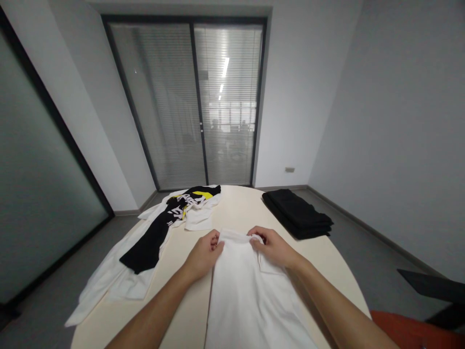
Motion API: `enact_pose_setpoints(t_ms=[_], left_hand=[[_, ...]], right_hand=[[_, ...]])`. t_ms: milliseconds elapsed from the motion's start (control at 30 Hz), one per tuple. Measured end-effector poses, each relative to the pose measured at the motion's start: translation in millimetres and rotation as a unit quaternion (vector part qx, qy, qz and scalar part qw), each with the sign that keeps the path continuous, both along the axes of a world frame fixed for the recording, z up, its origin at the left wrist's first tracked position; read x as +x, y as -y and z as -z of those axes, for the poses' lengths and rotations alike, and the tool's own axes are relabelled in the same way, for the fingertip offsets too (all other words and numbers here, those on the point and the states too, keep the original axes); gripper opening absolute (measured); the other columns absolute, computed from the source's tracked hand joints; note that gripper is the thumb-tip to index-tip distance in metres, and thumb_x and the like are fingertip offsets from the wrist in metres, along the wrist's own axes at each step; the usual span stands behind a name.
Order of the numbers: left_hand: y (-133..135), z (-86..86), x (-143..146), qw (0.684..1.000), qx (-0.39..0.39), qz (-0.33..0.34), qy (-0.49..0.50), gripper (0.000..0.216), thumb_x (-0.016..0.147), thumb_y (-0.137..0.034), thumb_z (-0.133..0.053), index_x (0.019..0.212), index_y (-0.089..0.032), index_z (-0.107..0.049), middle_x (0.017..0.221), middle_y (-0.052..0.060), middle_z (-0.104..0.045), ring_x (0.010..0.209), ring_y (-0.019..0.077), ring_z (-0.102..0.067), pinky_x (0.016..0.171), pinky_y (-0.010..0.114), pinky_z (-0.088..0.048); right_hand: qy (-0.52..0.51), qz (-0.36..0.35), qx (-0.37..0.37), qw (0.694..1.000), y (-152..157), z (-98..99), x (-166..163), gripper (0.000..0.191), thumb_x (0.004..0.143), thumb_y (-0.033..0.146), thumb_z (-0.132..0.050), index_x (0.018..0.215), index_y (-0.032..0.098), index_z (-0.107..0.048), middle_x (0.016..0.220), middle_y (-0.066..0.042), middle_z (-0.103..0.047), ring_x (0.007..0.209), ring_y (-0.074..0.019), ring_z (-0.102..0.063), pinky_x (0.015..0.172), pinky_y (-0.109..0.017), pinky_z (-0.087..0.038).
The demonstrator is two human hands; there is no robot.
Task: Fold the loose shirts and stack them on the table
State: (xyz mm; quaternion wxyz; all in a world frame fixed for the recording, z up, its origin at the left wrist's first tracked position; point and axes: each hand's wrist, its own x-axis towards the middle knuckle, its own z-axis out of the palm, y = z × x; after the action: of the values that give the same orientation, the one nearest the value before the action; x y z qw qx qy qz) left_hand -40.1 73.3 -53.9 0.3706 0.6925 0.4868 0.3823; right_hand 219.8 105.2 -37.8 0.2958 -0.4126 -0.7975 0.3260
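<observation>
A white cloth garment (240, 286) lies lengthwise on the near part of the table, its lower end running out of view. My left hand (204, 253) pinches its far left corner between thumb and fingers. At the far right corner, my right hand (273, 246) grips the edge in the same way. A sleeve-like flap of white cloth shows under my right wrist. The garment's far edge is fairly straight between both hands. Whether it is a shirt or another piece I cannot tell.
On the round cream table (240, 194), a pile of black folded cloth (296, 211) sits at the back right. Loose white and black printed garments (152, 237) spread along the left side, hanging over the edge. An orange chair seat (410, 332) stands at the lower right.
</observation>
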Motion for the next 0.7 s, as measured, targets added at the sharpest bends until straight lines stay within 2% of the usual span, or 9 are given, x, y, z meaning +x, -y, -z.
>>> enact_pose_setpoints(t_ms=[67, 167, 233, 300, 367, 467, 533, 600, 700], left_hand=[[-5, 7.4, 0, 0.999, 0.008, -0.040, -0.023, 0.017, 0.089, -0.035, -0.054, 0.090, -0.019, -0.058, 0.073, -0.001, -0.063, 0.064, 0.0146, -0.056, 0.061, 0.023, -0.039], [-8, 16.6, 0, 0.997, 0.012, -0.052, -0.064, 0.013, 0.089, -0.032, -0.055, 0.092, -0.020, -0.058, 0.072, -0.002, -0.063, 0.062, 0.0140, -0.056, 0.061, 0.023, -0.038], [-9, 19.7, 0, 0.996, 0.015, -0.054, -0.070, 0.017, 0.089, -0.031, -0.055, 0.102, -0.020, -0.056, 0.074, -0.002, -0.064, 0.063, 0.0140, -0.057, 0.062, 0.023, -0.039], [-8, 20.7, 1, 0.995, 0.016, -0.065, -0.076, 0.026, 0.089, -0.028, -0.057, 0.113, -0.021, -0.053, 0.076, -0.002, -0.065, 0.064, 0.0141, -0.058, 0.064, 0.023, -0.040], [-7, 20.5, 3, 0.993, 0.016, -0.078, -0.088, 0.032, 0.088, -0.025, -0.057, 0.119, -0.021, -0.051, 0.077, -0.002, -0.065, 0.064, 0.0140, -0.059, 0.066, 0.024, -0.041], [-7, 19.6, 3, 0.993, 0.018, -0.084, -0.080, 0.032, 0.088, -0.023, -0.056, 0.120, -0.021, -0.051, 0.077, -0.002, -0.065, 0.063, 0.0138, -0.059, 0.064, 0.023, -0.040], [-8, 19.0, 3, 0.995, 0.029, -0.090, -0.045, 0.033, 0.089, -0.026, -0.055, 0.121, -0.021, -0.051, 0.076, -0.002, -0.064, 0.059, 0.0131, -0.057, 0.060, 0.023, -0.039], [-11, 19.5, 2, 0.993, 0.044, -0.105, 0.005, 0.035, 0.091, -0.032, -0.054, 0.124, -0.022, -0.050, 0.075, -0.003, -0.062, 0.056, 0.0123, -0.054, 0.056, 0.022, -0.037], [-18, 25.4, 1, 0.989, 0.054, -0.127, 0.051, 0.037, 0.091, -0.038, -0.054, 0.124, -0.022, -0.050, 0.076, -0.002, -0.061, 0.057, 0.0128, -0.056, 0.054, 0.021, -0.037]], right_hand=[[-0.002, 0.020, -0.008, 1.000, -2, 0.0, 1, 0.034, 0.090, 0.038, -0.056, 0.118, 0.021, -0.062, 0.099, -0.003, -0.065, 0.074, -0.0141, -0.053, 0.071, -0.028, -0.043], [0.043, 0.009, -0.047, 0.998, 2, -4.2, 12, 0.061, 0.083, 0.048, -0.067, 0.136, 0.024, -0.049, 0.114, -0.006, -0.061, 0.079, -0.0149, -0.056, 0.077, -0.030, -0.046], [0.080, -0.020, -0.072, 0.994, 8, -10.1, 23, 0.082, 0.070, 0.050, -0.079, 0.139, 0.024, -0.043, 0.117, -0.006, -0.059, 0.088, -0.0170, -0.056, 0.080, -0.029, -0.046], [0.118, -0.041, -0.080, 0.989, 14, -16.1, 32, 0.091, 0.054, 0.044, -0.090, 0.131, 0.023, -0.046, 0.114, -0.005, -0.058, 0.094, -0.0187, -0.055, 0.082, -0.028, -0.046], [0.158, -0.048, -0.082, 0.983, 17, -20.6, 37, 0.075, 0.050, 0.035, -0.090, 0.114, 0.022, -0.053, 0.103, -0.001, -0.059, 0.088, -0.0174, -0.054, 0.076, -0.026, -0.044], [0.183, -0.058, -0.103, 0.976, 16, -24.1, 40, 0.032, 0.066, 0.027, -0.075, 0.092, 0.020, -0.058, 0.081, 0.002, -0.058, 0.071, -0.0131, -0.051, 0.064, -0.024, -0.039], [0.140, -0.064, -0.107, 0.982, 11, -23.9, 42, 0.014, 0.072, 0.024, -0.065, 0.083, 0.019, -0.057, 0.076, 0.002, -0.057, 0.068, -0.0122, -0.050, 0.063, -0.023, -0.038], [0.067, -0.042, -0.106, 0.991, 3, -20.6, 47, 0.010, 0.075, 0.025, -0.060, 0.082, 0.019, -0.053, 0.073, 0.002, -0.054, 0.067, -0.0119, -0.050, 0.062, -0.023, -0.038], [-0.018, 0.058, -0.118, 0.991, -11, -8.4, 53, 0.017, 0.079, 0.033, -0.055, 0.089, 0.021, -0.049, 0.064, 0.006, -0.046, 0.056, -0.0108, -0.046, 0.053, -0.022, -0.036]])
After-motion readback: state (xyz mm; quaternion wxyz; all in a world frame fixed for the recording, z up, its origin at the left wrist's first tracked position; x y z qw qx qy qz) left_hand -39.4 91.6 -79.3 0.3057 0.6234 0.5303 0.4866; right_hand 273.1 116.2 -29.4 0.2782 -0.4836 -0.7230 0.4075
